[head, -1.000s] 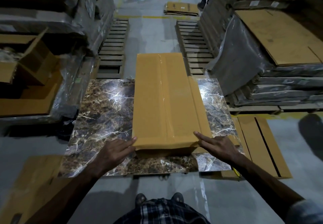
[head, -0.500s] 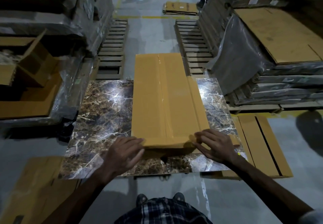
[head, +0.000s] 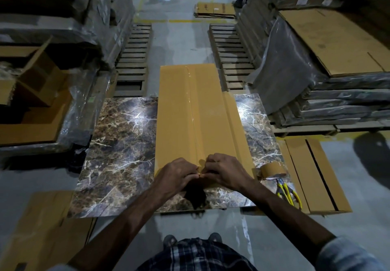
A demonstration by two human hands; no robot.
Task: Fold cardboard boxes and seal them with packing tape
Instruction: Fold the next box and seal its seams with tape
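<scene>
- Your left hand (head: pixel 176 173) and right hand (head: pixel 226 170) met, fingertips pinching the glossy tape strip (its end hidden) on the long tan cardboard box (head: pixel 196 114).
- Your knuckles hid the box's near edge.

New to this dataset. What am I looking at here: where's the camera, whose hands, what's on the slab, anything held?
No robot here: one wide-angle camera worn on a person's head looks forward and down, so the arms entering from below are the wearer's own. The left hand and right hand meet at the near end of a long flat cardboard box, fingertips together on its glossy taped centre seam; exactly what they pinch is too small to tell. The box lies on a marble-patterned slab. To the right sit a roll of packing tape and yellow-handled scissors, both untouched. Around are pallets and stacked cardboard.
</scene>
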